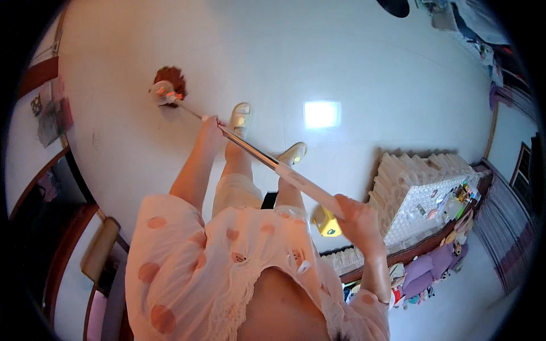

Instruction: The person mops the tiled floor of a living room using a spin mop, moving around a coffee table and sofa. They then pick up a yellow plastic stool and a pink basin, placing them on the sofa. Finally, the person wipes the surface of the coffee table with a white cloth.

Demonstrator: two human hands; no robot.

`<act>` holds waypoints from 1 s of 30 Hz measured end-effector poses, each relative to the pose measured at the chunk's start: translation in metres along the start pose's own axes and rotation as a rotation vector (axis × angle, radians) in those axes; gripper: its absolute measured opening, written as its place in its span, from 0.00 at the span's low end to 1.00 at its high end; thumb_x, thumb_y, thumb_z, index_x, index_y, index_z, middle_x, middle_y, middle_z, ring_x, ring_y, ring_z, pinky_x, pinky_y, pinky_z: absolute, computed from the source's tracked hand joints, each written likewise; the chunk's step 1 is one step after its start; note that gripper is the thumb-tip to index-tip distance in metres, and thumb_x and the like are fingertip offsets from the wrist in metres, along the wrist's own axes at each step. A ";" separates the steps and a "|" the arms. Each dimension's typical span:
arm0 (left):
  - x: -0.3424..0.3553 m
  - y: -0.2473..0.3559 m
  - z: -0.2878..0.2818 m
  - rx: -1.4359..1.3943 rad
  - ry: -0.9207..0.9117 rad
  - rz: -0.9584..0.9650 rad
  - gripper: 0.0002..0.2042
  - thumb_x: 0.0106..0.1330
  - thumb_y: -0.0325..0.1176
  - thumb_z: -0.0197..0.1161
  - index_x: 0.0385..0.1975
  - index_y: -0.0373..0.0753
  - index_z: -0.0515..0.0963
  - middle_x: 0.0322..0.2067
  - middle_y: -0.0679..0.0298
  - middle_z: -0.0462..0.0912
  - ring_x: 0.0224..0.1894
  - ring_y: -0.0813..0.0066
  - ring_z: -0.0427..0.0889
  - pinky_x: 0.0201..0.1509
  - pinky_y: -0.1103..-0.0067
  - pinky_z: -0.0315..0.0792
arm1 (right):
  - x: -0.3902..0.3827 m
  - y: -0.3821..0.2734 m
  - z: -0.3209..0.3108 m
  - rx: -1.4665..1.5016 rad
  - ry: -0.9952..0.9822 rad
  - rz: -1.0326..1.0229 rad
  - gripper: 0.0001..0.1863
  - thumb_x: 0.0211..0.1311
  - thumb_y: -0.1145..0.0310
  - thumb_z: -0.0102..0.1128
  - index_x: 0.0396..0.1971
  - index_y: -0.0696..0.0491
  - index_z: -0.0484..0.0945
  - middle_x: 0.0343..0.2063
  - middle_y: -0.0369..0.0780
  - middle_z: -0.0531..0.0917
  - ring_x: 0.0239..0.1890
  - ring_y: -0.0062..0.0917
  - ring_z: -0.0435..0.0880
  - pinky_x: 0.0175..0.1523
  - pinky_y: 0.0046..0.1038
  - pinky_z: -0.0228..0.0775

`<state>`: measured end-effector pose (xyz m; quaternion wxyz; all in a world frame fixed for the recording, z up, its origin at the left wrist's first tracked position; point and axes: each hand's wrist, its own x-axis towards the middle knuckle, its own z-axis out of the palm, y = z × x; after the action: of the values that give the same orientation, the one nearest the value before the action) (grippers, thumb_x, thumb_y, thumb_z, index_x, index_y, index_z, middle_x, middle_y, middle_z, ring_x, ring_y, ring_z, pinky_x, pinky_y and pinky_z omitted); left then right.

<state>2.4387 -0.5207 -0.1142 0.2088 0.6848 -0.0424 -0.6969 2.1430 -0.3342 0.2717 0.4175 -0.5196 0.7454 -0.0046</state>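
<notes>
A mop (176,80) with a shaggy reddish-brown head and a pale round fitting rests on the white tiled floor at upper left. Its long handle (256,151), partly shiny metal, runs diagonally down across my legs. My left hand (211,129) is closed round the handle at its middle part. My right hand (357,217) grips the thick pale upper end, lower right. My slippered feet (241,116) stand on the floor just right of the mop head.
A small table (398,193) with frilled cover and small items stands right, a yellow object (329,223) beside me. Behind lie purple cushions (441,261) and plush toys. A stool (99,250) and doorway are left; clothes (478,20) and a dark round object (392,5) are at top right.
</notes>
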 end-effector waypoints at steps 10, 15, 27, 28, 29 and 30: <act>-0.220 -0.230 0.161 0.091 -0.283 -0.401 0.06 0.56 0.29 0.49 0.20 0.36 0.65 0.17 0.58 0.69 0.19 0.69 0.72 0.20 0.74 0.68 | -0.298 0.219 0.082 -0.503 0.116 0.945 0.09 0.40 0.68 0.59 0.24 0.55 0.75 0.21 0.46 0.77 0.31 0.40 0.76 0.35 0.40 0.65; -0.275 -0.320 0.226 0.177 -0.341 -0.722 0.04 0.52 0.24 0.55 0.21 0.36 0.66 0.17 0.61 0.70 0.22 0.69 0.74 0.25 0.73 0.72 | -0.444 0.177 0.091 -0.261 -0.165 1.087 0.15 0.39 0.70 0.59 0.30 0.60 0.73 0.20 0.45 0.77 0.23 0.39 0.77 0.30 0.37 0.68; -0.133 -0.148 0.372 0.208 -0.710 -0.348 0.10 0.59 0.30 0.55 0.18 0.34 0.69 0.16 0.59 0.72 0.18 0.68 0.74 0.22 0.76 0.70 | -0.091 0.037 -0.021 1.097 -0.300 0.895 0.16 0.45 0.74 0.63 0.31 0.57 0.63 0.13 0.37 0.72 0.11 0.19 0.72 0.13 0.21 0.63; -0.120 -0.128 0.368 0.128 -0.705 -0.347 0.09 0.58 0.28 0.55 0.19 0.32 0.68 0.15 0.58 0.71 0.17 0.67 0.73 0.20 0.74 0.71 | -0.075 0.029 -0.023 1.051 -0.295 0.877 0.17 0.45 0.74 0.63 0.31 0.57 0.63 0.13 0.36 0.72 0.11 0.18 0.72 0.13 0.21 0.63; -0.110 -0.109 0.360 0.052 -0.697 -0.349 0.08 0.58 0.27 0.55 0.21 0.30 0.68 0.15 0.58 0.71 0.16 0.66 0.73 0.19 0.73 0.71 | -0.061 0.021 -0.025 1.010 -0.293 0.861 0.17 0.45 0.74 0.63 0.32 0.57 0.63 0.12 0.36 0.72 0.11 0.18 0.72 0.12 0.21 0.63; -0.097 -0.089 0.347 0.010 -0.711 -0.320 0.08 0.58 0.27 0.55 0.21 0.31 0.68 0.16 0.58 0.72 0.17 0.66 0.73 0.20 0.73 0.72 | -0.042 0.008 -0.034 0.932 -0.388 0.889 0.15 0.45 0.77 0.62 0.29 0.56 0.63 0.14 0.35 0.71 0.11 0.19 0.71 0.15 0.22 0.64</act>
<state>2.0781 -0.4845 -0.0342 0.0667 0.3995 -0.0080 -0.9143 2.1202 -0.3122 0.3156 0.6868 0.0800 0.7200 -0.0599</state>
